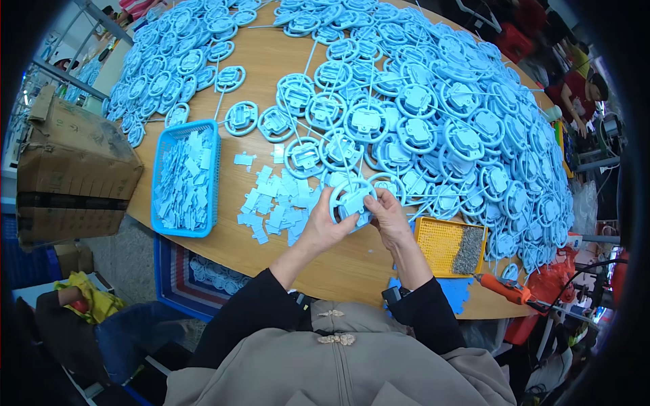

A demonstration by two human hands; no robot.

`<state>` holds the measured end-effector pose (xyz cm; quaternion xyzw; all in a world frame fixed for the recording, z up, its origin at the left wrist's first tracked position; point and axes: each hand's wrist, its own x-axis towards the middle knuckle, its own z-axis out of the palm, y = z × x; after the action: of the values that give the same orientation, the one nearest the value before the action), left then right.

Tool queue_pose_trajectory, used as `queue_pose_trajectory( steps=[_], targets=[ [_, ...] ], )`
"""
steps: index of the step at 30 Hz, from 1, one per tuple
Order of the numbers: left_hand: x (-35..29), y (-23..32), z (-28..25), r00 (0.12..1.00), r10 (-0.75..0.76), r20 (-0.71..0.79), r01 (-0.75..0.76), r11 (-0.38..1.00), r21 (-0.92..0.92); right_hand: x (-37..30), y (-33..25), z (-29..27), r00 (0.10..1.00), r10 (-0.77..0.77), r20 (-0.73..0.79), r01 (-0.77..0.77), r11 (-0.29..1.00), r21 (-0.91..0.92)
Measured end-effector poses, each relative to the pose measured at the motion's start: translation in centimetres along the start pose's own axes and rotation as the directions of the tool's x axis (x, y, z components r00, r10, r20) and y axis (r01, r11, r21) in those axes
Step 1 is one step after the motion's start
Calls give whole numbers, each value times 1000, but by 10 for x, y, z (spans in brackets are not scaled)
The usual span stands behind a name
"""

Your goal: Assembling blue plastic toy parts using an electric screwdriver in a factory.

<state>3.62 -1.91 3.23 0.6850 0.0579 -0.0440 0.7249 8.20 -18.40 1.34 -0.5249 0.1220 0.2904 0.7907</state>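
Over the near edge of the table, both my hands hold one light blue plastic toy steering wheel [349, 201]. My left hand [321, 229] grips its left rim, with the thumb on the central block. From the other side my right hand [391, 215] pinches the right part, thumb and fingers pressed to the block. Whether a separate cover lies under the thumbs is hard to see. Just left of the wheel lie loose flat light blue plastic covers [272, 201]. A yellow basket [431, 245] with small grey screws [468, 250] stands right of my right hand.
A heap of similar wheels [467, 128] fills the table's right and back, another pile [169, 64] the far left. A blue basket [216, 177] holds more covers. An orange electric screwdriver [504, 289] lies at the right edge. A cardboard box [74, 169] stands left; people sit nearby.
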Motion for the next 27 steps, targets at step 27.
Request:
queue_pose_trajectory(
  steps=[27],
  targets=[
    [27,2,-23,978,-153,142,172,976,-134,-2,5,6,971,-213,-105,178,946,-271]
  ],
)
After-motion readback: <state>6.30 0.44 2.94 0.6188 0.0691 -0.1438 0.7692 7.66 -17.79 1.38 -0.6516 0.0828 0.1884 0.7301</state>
